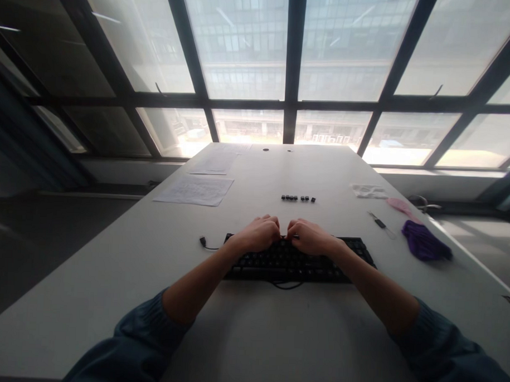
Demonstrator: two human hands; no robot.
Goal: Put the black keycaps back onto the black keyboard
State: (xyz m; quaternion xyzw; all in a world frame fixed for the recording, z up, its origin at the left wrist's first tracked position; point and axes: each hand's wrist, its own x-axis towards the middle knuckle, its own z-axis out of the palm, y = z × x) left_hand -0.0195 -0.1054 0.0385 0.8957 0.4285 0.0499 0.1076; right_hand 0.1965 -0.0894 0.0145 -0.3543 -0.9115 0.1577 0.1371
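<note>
A black keyboard (294,266) lies flat near the middle of the white table. My left hand (259,234) rests over its upper edge, fingers curled in and pressed together. Close beside it, my right hand (309,237) is closed in the same way, so the two sets of fingertips almost meet at the back row of keys. Whatever is between the fingers is too small and hidden to make out. Beyond the hands sits a row of several small black keycaps (294,198). A USB plug (203,241) on a short cable lies left of the keyboard.
Printed sheets of paper (196,190) lie at the left. To the right are a keycap puller (380,223), a purple cloth (426,241), a pink cloth (400,206) and a white cloth (369,191). A cable loop (285,285) pokes out before the keyboard. Windows (243,46) stand behind the table.
</note>
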